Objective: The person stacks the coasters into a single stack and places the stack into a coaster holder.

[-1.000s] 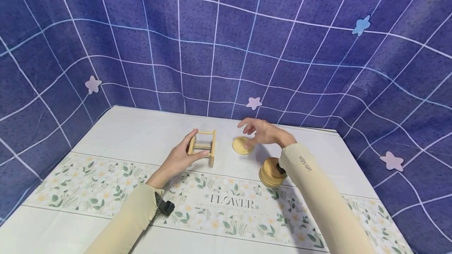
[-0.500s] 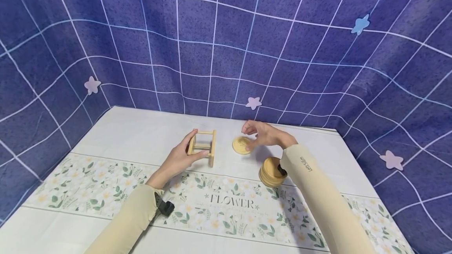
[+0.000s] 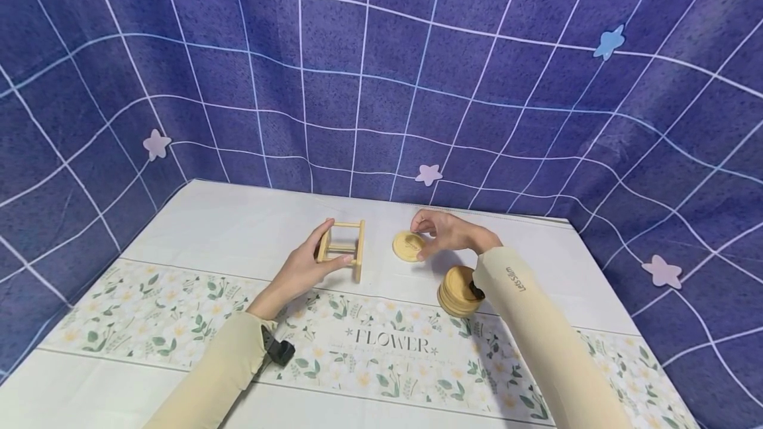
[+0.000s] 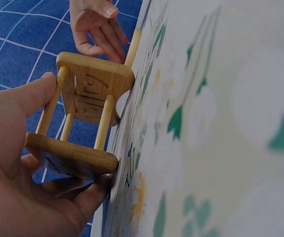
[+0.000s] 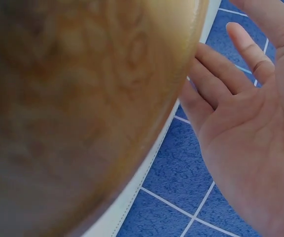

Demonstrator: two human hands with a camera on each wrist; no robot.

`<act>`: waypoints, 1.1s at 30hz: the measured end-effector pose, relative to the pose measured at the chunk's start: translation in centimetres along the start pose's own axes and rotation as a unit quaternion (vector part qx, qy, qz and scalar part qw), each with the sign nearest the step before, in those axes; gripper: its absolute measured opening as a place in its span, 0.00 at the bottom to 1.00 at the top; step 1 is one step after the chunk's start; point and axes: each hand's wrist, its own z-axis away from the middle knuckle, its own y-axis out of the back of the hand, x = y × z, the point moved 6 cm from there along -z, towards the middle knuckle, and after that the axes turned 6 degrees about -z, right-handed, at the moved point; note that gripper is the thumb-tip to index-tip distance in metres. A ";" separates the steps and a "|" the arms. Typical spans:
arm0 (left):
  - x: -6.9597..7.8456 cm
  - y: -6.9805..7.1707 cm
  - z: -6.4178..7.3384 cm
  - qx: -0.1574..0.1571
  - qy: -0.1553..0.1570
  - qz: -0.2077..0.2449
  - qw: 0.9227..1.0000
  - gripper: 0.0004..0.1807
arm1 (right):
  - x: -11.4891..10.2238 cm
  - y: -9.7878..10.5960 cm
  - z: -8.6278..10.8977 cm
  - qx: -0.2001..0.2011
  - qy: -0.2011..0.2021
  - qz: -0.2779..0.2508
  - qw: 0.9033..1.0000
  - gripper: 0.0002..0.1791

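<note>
My left hand grips a small wooden coaster rack, thumb on the near side and fingers on the far side. In the left wrist view the rack shows two slotted end plates joined by several round rods. A round wooden coaster with a dark engraving lies flat to its right. My right hand holds this coaster by its right side, thumb at the near edge and a curled finger at the far edge. Beneath the right wrist stands a stack of wooden coasters, its top partly covered by the wrist camera.
The table bears a white cloth with a floral band and the word FLOWER. Behind it and at both sides hangs a blue grid curtain with stars. The blurred stack fills much of the right wrist view.
My right hand's raised fingers have curled down and closed in on the coaster's edge. The left hand and the rack have stayed in place.
</note>
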 end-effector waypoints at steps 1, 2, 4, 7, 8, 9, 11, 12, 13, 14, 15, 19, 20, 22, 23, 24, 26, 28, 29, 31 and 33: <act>0.0 0.0 0.0 0.000 0.001 -0.001 1.000 0.56 | 0.0 0.0 0.0 -0.001 0.000 -0.002 1.000 0.32; 0.0 0.0 0.0 0.001 0.002 -0.003 1.000 0.56 | 0.0 -0.1 0.0 -0.003 0.001 -0.002 1.000 0.32; 0.1 0.0 0.1 0.001 0.002 -0.007 1.000 0.56 | 0.0 -0.1 0.0 -0.006 -0.003 0.000 1.000 0.32; 0.3 0.0 0.1 0.002 0.001 -0.007 1.000 0.56 | 0.1 -0.2 0.0 -0.010 -0.009 0.013 1.000 0.33; 0.4 0.0 0.1 0.002 0.000 -0.007 1.000 0.56 | 0.1 -0.2 0.0 -0.012 -0.010 0.017 1.000 0.33; 0.4 0.0 0.1 0.002 0.000 -0.005 1.000 0.56 | 0.1 -0.2 0.0 -0.014 -0.009 0.024 1.000 0.33; 0.4 0.0 0.1 0.002 0.000 -0.005 1.000 0.56 | 0.1 -0.3 0.0 -0.021 -0.001 0.032 0.999 0.33; 0.5 0.0 0.2 0.002 -0.001 -0.007 1.000 0.56 | 0.0 -0.3 0.0 -0.023 0.002 0.033 0.999 0.33; 0.5 0.0 0.2 0.002 0.000 -0.007 1.000 0.56 | 0.0 -0.4 0.0 -0.026 0.001 0.032 0.999 0.33; 0.4 0.0 0.2 0.002 0.000 -0.008 1.000 0.56 | 0.0 -0.4 0.0 -0.027 0.000 0.034 0.999 0.33; 0.4 0.0 0.2 0.002 0.001 -0.009 1.000 0.56 | 0.0 -0.5 0.0 -0.027 -0.003 0.035 0.999 0.33; 0.2 0.0 0.1 0.003 0.004 -0.011 1.000 0.56 | -0.1 -0.7 0.0 -0.028 -0.015 0.031 0.999 0.34; 0.1 0.0 0.1 0.003 0.004 -0.014 1.000 0.56 | -0.1 -0.8 0.0 -0.029 -0.012 0.029 0.999 0.34; 0.2 0.0 0.1 0.003 0.003 -0.016 1.000 0.56 | -0.3 -1.0 0.0 -0.034 -0.007 0.029 0.999 0.33; 0.2 0.0 0.1 0.003 0.004 -0.017 1.000 0.56 | -0.4 -1.1 0.0 -0.039 -0.001 0.030 0.999 0.33; 0.2 0.0 0.1 0.003 0.003 -0.017 1.000 0.55 | -0.5 -1.2 0.0 -0.042 0.002 0.032 0.999 0.33; 0.2 0.0 0.1 0.002 0.003 -0.017 1.000 0.55 | -0.6 -1.4 0.0 -0.046 0.002 0.049 0.998 0.32; 0.1 0.0 0.1 0.003 0.004 -0.017 1.000 0.55 | -0.6 -1.6 -0.1 -0.049 -0.004 0.069 0.996 0.32; 0.1 0.0 0.1 0.003 0.005 -0.018 1.000 0.55 | -0.6 -1.6 -0.2 -0.048 -0.010 0.080 0.996 0.32; 0.0 0.0 0.1 0.003 0.007 -0.018 1.000 0.56 | -0.5 -1.7 -0.3 -0.046 -0.028 0.097 0.994 0.32; 0.0 0.0 0.0 0.002 0.008 -0.019 1.000 0.56 | -0.4 -1.8 -0.2 -0.046 -0.044 0.108 0.992 0.32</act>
